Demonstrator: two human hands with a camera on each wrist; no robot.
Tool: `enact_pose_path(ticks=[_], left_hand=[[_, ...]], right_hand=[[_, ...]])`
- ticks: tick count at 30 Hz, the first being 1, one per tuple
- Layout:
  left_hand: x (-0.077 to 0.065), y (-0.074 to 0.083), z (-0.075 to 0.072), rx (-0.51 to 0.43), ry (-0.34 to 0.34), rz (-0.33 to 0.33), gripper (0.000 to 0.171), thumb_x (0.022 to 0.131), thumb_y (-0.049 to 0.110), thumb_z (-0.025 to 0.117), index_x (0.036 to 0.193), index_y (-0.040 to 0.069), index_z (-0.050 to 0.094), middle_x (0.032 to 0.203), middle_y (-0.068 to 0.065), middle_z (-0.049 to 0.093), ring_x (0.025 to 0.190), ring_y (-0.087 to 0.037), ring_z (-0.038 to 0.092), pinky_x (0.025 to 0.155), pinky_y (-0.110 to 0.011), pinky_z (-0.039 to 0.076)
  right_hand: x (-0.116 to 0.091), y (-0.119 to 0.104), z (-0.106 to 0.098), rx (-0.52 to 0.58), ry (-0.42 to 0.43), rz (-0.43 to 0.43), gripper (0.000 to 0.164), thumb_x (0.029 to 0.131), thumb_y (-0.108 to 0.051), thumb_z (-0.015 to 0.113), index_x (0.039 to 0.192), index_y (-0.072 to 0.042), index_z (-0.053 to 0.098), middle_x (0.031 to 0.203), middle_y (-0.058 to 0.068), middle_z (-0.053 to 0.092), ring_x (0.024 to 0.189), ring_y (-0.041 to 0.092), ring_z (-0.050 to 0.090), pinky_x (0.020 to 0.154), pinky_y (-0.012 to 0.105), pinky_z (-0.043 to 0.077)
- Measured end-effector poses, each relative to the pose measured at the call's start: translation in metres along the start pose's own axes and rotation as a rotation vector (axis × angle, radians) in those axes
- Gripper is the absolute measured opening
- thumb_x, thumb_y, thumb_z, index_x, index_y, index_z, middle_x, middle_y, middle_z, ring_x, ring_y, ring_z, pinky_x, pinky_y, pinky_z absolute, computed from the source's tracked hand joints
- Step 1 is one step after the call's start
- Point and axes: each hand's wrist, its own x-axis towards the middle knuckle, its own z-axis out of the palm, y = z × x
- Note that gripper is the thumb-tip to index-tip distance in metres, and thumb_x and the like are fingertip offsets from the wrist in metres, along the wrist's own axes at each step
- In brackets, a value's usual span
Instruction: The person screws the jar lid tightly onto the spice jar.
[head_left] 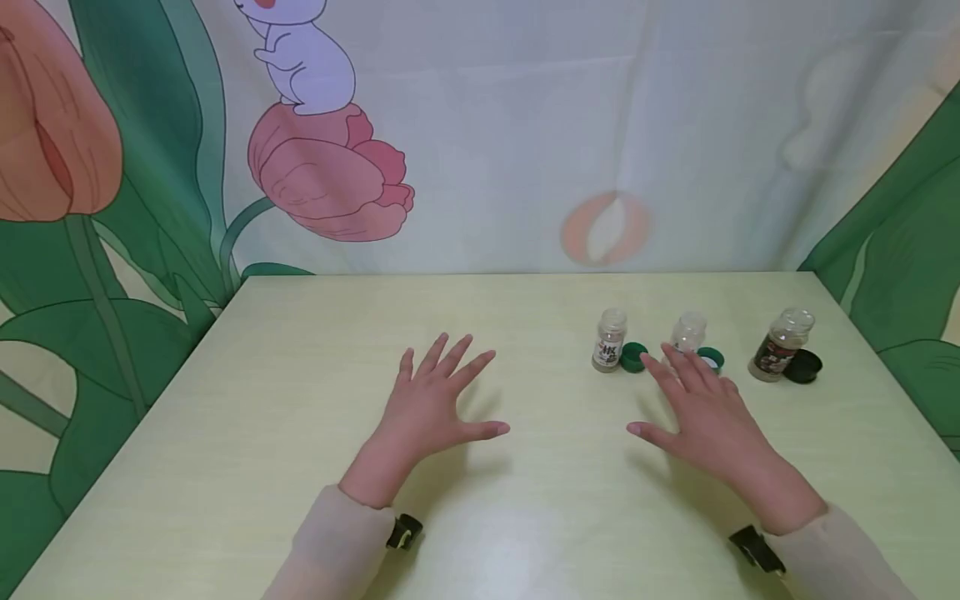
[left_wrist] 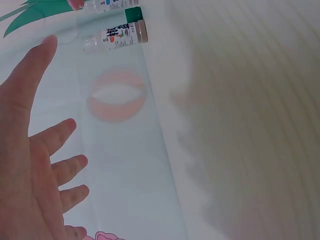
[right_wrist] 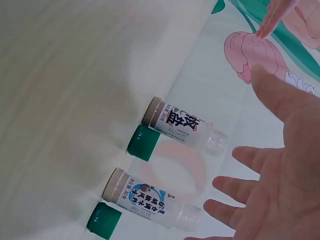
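My left hand (head_left: 429, 410) hovers over the table with its fingers spread and nothing in it. Fingers also spread, my right hand (head_left: 712, 425) hovers on the right side and partly covers the middle spice jar (head_left: 688, 331) in the head view. Left of that stands another uncapped spice jar (head_left: 609, 342), its contents pale, with a green cap (head_left: 633, 357) beside it. A second green cap (head_left: 709, 359) lies by the middle jar. Farther right are a dark-labelled spice jar (head_left: 780, 346) and a black cap (head_left: 803, 367). In the right wrist view, the middle jar (right_wrist: 152, 200) stands upright, apart from my fingers.
The pale wooden table (head_left: 225, 433) ends at a straight back edge. Behind it hangs a white curtain (head_left: 487, 150) printed with flowers and a rabbit. Small black wrist devices (head_left: 405, 532) sit at both sleeves.
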Motion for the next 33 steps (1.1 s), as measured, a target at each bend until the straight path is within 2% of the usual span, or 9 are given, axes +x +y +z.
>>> enact_pose_path(ticks=[7,13,18,23,29,33], left_hand=[[0.001,0.004,0.004,-0.022,0.004,0.012,0.088,0.086,0.065,0.071,0.159,0.029,0.038,0.169,-0.008,0.033,0.158,-0.035,0.029,0.125,-0.061,0.029],[0.003,0.009,0.007,-0.082,0.053,0.037,0.081,0.087,0.058,0.074,0.155,0.023,0.046,0.161,-0.013,0.046,0.148,-0.036,0.046,0.119,-0.055,0.041],[0.008,0.015,0.009,-0.146,0.065,0.055,0.076,0.089,0.053,0.074,0.153,0.021,0.049,0.158,-0.013,0.050,0.144,-0.036,0.050,0.115,-0.055,0.046],[0.015,0.022,0.014,-0.256,0.055,0.069,0.071,0.092,0.046,0.073,0.153,0.018,0.049,0.155,-0.010,0.054,0.144,-0.034,0.051,0.112,-0.054,0.049],[0.022,0.031,0.018,-0.372,0.038,0.078,0.064,0.096,0.037,0.072,0.152,0.015,0.050,0.154,-0.009,0.055,0.146,-0.032,0.049,0.118,-0.051,0.044],[0.028,0.038,0.020,-0.407,0.015,0.102,0.061,0.097,0.033,0.070,0.151,0.012,0.051,0.154,-0.009,0.055,0.146,-0.032,0.048,0.121,-0.050,0.041]], right_hand=[[-0.004,0.004,0.001,0.008,0.042,0.024,0.081,0.095,-0.044,0.069,0.158,-0.006,0.036,0.162,0.027,0.035,0.148,0.051,0.032,0.114,0.074,0.033],[-0.010,0.010,0.000,0.028,0.068,0.035,0.073,0.096,-0.037,0.070,0.155,-0.005,0.041,0.159,0.027,0.041,0.144,0.052,0.039,0.112,0.073,0.037],[-0.015,0.013,-0.003,0.040,0.070,0.051,0.070,0.095,-0.035,0.072,0.153,-0.008,0.043,0.154,0.027,0.047,0.136,0.052,0.048,0.108,0.071,0.042],[-0.018,0.017,-0.005,0.057,0.063,0.069,0.068,0.095,-0.033,0.072,0.153,-0.009,0.045,0.150,0.027,0.052,0.130,0.051,0.054,0.101,0.067,0.049],[-0.023,0.023,-0.006,0.059,0.052,0.087,0.065,0.096,-0.032,0.071,0.152,-0.011,0.046,0.147,0.029,0.053,0.129,0.052,0.055,0.099,0.067,0.050],[-0.026,0.027,-0.006,0.043,0.035,0.116,0.064,0.096,-0.033,0.071,0.149,-0.005,0.049,0.146,0.031,0.054,0.129,0.052,0.054,0.100,0.067,0.050]])
